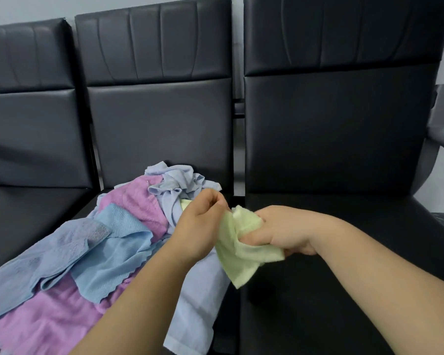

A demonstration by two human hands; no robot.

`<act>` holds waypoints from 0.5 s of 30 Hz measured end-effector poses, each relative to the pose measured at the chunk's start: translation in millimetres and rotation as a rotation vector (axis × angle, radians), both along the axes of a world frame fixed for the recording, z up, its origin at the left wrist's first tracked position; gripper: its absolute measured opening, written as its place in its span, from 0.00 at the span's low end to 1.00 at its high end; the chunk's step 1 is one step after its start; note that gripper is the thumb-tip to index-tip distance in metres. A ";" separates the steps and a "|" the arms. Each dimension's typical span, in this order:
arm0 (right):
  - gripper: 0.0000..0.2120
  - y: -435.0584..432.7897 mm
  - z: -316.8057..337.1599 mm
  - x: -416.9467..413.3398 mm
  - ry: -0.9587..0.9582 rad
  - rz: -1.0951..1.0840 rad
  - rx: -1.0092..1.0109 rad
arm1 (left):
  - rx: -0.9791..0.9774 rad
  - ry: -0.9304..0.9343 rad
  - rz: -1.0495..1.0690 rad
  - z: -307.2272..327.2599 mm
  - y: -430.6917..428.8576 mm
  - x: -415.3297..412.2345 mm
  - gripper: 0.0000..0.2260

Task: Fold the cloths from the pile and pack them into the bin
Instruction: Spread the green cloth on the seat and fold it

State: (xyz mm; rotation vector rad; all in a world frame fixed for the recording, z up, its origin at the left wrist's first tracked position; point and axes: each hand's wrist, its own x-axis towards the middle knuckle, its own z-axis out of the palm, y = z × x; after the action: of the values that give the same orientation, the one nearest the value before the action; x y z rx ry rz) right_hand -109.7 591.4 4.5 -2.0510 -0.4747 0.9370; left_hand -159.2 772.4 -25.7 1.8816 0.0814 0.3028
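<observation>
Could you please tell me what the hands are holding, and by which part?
Both hold the small pale yellow-green terry cloth: the left hand pinches its upper edge, the right hand grips its bunched middle, and a corner hangs free below.

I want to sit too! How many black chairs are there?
3: the left chair, the middle chair holding the cloth pile, and the right chair beside it. More may sit outside the view.
</observation>
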 end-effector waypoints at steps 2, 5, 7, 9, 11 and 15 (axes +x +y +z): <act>0.07 -4.3 0.3 1.3 -0.040 -0.012 -0.043 | 0.001 0.033 -0.014 -3.4 1.9 0.8 0.08; 0.10 -14.0 0.5 6.0 0.073 -0.088 0.164 | 0.061 0.189 -0.012 -12.9 7.5 1.4 0.14; 0.14 -20.4 1.7 6.8 0.166 -0.184 0.346 | 0.123 0.300 0.016 -19.7 13.2 0.8 0.20; 0.17 -22.1 1.6 6.0 0.231 -0.264 0.496 | 0.128 0.325 0.028 -24.0 18.2 3.3 0.24; 0.17 -18.3 -0.5 4.2 0.321 -0.366 0.666 | 0.164 0.300 0.062 -23.5 18.3 5.5 0.23; 0.16 -5.4 -2.8 2.8 0.397 -0.574 0.852 | 0.246 0.213 0.125 -16.4 8.4 9.6 0.20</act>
State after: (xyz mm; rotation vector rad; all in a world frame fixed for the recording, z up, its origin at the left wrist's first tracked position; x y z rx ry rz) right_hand -106.9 586.0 1.7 -1.0882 -0.0263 0.6043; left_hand -149.6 780.8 -42.1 2.1536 0.3202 0.2030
